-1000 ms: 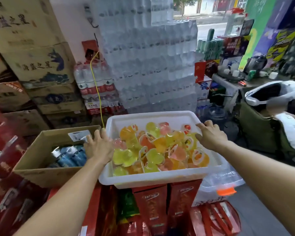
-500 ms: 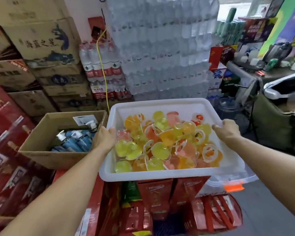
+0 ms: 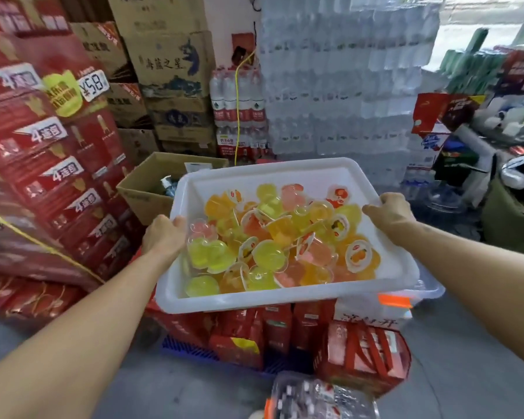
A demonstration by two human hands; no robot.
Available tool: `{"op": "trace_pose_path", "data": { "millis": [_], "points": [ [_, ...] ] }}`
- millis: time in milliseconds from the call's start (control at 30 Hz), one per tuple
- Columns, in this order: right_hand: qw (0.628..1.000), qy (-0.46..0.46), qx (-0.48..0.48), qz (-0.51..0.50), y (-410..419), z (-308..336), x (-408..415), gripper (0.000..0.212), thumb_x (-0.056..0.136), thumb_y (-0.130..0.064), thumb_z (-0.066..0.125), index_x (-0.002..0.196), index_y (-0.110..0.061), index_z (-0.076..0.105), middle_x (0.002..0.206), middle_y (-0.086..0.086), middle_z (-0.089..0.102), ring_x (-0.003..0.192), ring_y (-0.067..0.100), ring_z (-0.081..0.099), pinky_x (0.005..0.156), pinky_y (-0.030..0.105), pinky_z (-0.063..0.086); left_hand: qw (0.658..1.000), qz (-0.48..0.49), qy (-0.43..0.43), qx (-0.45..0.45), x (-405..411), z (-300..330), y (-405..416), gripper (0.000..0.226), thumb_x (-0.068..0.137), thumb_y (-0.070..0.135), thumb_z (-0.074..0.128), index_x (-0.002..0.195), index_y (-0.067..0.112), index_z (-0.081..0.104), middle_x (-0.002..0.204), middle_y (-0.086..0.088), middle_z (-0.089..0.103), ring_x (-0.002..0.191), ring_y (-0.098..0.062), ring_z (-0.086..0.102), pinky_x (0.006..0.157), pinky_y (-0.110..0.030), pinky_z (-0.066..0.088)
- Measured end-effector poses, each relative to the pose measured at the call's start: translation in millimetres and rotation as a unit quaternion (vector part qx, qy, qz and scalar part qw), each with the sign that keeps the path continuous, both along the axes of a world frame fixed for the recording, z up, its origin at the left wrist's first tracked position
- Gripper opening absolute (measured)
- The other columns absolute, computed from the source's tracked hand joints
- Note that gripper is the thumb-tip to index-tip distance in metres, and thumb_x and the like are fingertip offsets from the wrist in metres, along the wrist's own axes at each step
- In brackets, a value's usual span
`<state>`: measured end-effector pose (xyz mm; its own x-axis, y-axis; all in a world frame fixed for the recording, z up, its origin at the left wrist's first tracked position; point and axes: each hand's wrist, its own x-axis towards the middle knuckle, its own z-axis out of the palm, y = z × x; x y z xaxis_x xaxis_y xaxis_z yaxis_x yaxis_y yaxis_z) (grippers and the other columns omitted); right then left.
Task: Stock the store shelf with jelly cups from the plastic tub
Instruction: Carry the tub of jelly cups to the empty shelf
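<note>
A white plastic tub (image 3: 254,299) sits in the middle of the head view, above red cartons, tilted slightly. It holds a heap of jelly cups (image 3: 270,237) in yellow, orange, green and pink, several with printed fruit lids. My left hand (image 3: 164,234) grips the tub's left rim, fingers curled over the edge. On the right rim my right hand (image 3: 389,211) grips the same way. No shelf for the cups is in view.
Red gift cartons (image 3: 43,152) are stacked at the left. An open cardboard box (image 3: 152,186) stands behind the tub. Shrink-wrapped water bottles (image 3: 339,86) form a wall at the back. More red boxes (image 3: 360,352) and a clear orange-latched bin (image 3: 403,300) lie below.
Both hands have closed on the tub's rims and the tub has come up off the red cartons toward me. The view has swung left and down.
</note>
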<state>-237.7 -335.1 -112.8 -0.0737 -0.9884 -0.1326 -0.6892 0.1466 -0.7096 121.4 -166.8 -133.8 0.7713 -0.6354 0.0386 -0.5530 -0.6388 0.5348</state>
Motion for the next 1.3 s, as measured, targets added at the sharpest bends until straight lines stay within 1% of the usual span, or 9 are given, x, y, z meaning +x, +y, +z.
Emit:
{"op": "trace_pose_path", "data": {
  "millis": [200,333,500,600,767,933,1100,1233,1300],
  "points": [
    [0.995,-0.009,0.027,0.1,74.0,-13.3,-18.1,0.018,0.087,-0.015,0.062,0.1,-0.002,0.064,0.095,0.021,0.067,0.082,0.035,0.065,0.071,0.037,0.054,0.993,0.101,0.053,-0.008,-50.6,-23.9,138.2,0.045,0.093,0.032,0.041,0.108,-0.006,0.059,0.111,-0.026,0.062,0.101,-0.042,0.057,0.083,-0.042,0.045],
    [0.984,0.02,0.055,0.17,124.2,-29.3,-14.4,0.016,0.085,-0.011,0.064,0.093,0.002,0.061,0.081,0.016,0.062,0.064,0.026,0.056,0.053,0.026,0.041,0.981,0.169,0.098,-0.007,-82.1,-42.9,230.2,0.045,0.092,0.031,0.043,0.105,-0.009,0.059,0.108,-0.028,0.063,0.099,-0.042,0.058,0.083,-0.043,0.047],
    [0.966,0.036,0.073,0.244,188.4,-50.3,19.6,0.012,0.076,-0.012,0.069,0.072,-0.003,0.061,0.079,0.017,0.065,0.07,0.031,0.061,0.065,0.036,0.049,0.957,0.262,0.128,0.005,-113.6,-62.9,344.4,0.042,0.096,0.026,0.042,0.107,-0.012,0.056,0.113,-0.029,0.058,0.103,-0.042,0.055,0.079,-0.039,0.041],
    [0.945,0.052,0.074,0.314,230.0,-56.4,54.2,0.017,0.076,-0.012,0.069,0.067,-0.003,0.057,0.073,0.014,0.061,0.068,0.031,0.059,0.06,0.033,0.046,0.937,0.325,0.123,0.032,-125.1,-71.1,412.3,0.041,0.097,0.026,0.04,0.106,-0.01,0.057,0.113,-0.029,0.059,0.099,-0.039,0.055,0.075,-0.036,0.038],
    [0.899,0.068,0.068,0.428,317.9,-61.7,126.1,0.029,0.077,-0.01,0.068,0.06,-0.008,0.044,0.062,0.01,0.046,0.055,0.024,0.043,0.051,0.029,0.032,0.894,0.431,0.122,0.032,-142.0,-91.9,539.1,0.045,0.099,0.033,0.041,0.111,-0.008,0.056,0.12,-0.028,0.058,0.113,-0.041,0.053,0.087,-0.04,0.042],
    [0.845,0.063,0.063,0.527,434.0,-67.1,207.3,0.024,0.076,-0.008,0.069,0.06,-0.006,0.05,0.061,0.009,0.049,0.055,0.024,0.047,0.051,0.028,0.035,0.841,0.524,0.133,-0.011,-154.6,-97.1,670.1,0.045,0.1,0.033,0.041,0.106,-0.01,0.055,0.111,-0.029,0.06,0.108,-0.042,0.055,0.081,-0.038,0.04],
    [0.788,0.065,0.081,0.607,584.6,-82.5,278.3,0.018,0.076,-0.009,0.068,0.065,-0.003,0.054,0.062,0.012,0.052,0.055,0.025,0.05,0.053,0.029,0.039,0.784,0.607,0.13,-0.019,-150.9,-98.2,825.3,0.05,0.097,0.039,0.039,0.096,-0.008,0.058,0.101,-0.028,0.064,0.096,-0.042,0.06,0.08,-0.043,0.047],
    [0.734,0.071,0.077,0.671,708.1,-90.6,336.0,0.018,0.075,-0.012,0.068,0.077,0.005,0.063,0.073,0.018,0.064,0.064,0.032,0.062,0.058,0.034,0.049,0.729,0.671,0.129,-0.044,-153.4,-106.3,936.6,0.049,0.097,0.039,0.042,0.101,-0.007,0.059,0.102,-0.025,0.064,0.095,-0.04,0.059,0.08,-0.042,0.046],
    [0.705,0.069,0.075,0.702,765.7,-93.7,358.7,0.015,0.076,-0.012,0.067,0.08,0.002,0.064,0.076,0.018,0.065,0.067,0.032,0.063,0.057,0.032,0.048,0.693,0.706,0.129,-0.067,-157.5,-111.6,983.9,0.046,0.096,0.04,0.043,0.104,-0.003,0.058,0.104,-0.021,0.063,0.097,-0.038,0.059,0.081,-0.042,0.046]
  ]
}}
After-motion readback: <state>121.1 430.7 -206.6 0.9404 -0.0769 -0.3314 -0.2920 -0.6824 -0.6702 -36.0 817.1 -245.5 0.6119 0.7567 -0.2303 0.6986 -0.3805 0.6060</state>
